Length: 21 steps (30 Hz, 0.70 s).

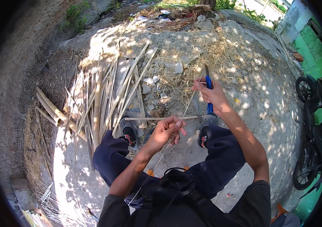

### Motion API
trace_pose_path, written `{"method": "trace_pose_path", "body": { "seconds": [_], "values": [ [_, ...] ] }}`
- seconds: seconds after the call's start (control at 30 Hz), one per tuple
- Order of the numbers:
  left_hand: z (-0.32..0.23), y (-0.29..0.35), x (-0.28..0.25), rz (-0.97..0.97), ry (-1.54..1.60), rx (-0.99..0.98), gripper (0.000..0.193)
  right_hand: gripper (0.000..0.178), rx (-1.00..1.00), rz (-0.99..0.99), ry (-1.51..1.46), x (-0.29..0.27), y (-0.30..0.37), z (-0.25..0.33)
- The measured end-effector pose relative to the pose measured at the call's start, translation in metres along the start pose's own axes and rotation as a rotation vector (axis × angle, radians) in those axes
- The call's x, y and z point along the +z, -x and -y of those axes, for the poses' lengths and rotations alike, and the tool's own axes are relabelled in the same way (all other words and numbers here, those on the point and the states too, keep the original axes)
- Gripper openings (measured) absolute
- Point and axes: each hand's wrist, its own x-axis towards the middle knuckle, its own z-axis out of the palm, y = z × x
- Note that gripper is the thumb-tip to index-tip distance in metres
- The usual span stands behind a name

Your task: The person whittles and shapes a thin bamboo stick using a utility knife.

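My right hand (212, 92) is closed around a blue-handled knife (208, 83), its dark blade pointing away from me. The same fingertips pinch a thin bamboo strip (188, 105). That strip slants down toward me, passing through my left hand (167, 130), whose thumb and index finger close on it while the other fingers curl loosely. Its tail runs on over my lap. A second thin strand (168, 90) reaches leftward from the right fingertips. Below it, a flat bamboo slat (151, 118) lies crosswise between my shoes, partly behind the left hand.
A pile of split bamboo slats (110, 90) lies on the left, with thicker bamboo poles (53, 108) beside it. Stones (149, 81) and dry straw (191, 56) litter the ground ahead. A black motorcycle (314, 132) stands at right by a green wall (312, 56).
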Motion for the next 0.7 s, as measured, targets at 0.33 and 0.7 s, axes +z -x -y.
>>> {"method": "trace_pose_path", "body": {
  "seconds": [0.33,0.7],
  "values": [
    [-0.010,-0.007,0.006,-0.046,-0.054,-0.020,0.026,0.034,0.024,-0.019,-0.071,-0.005,0.007,0.013],
    [-0.011,-0.011,0.007,-0.079,-0.054,-0.007,0.022,0.032,-0.058,-0.001,-0.044,0.004,0.017,0.023]
  ]
}}
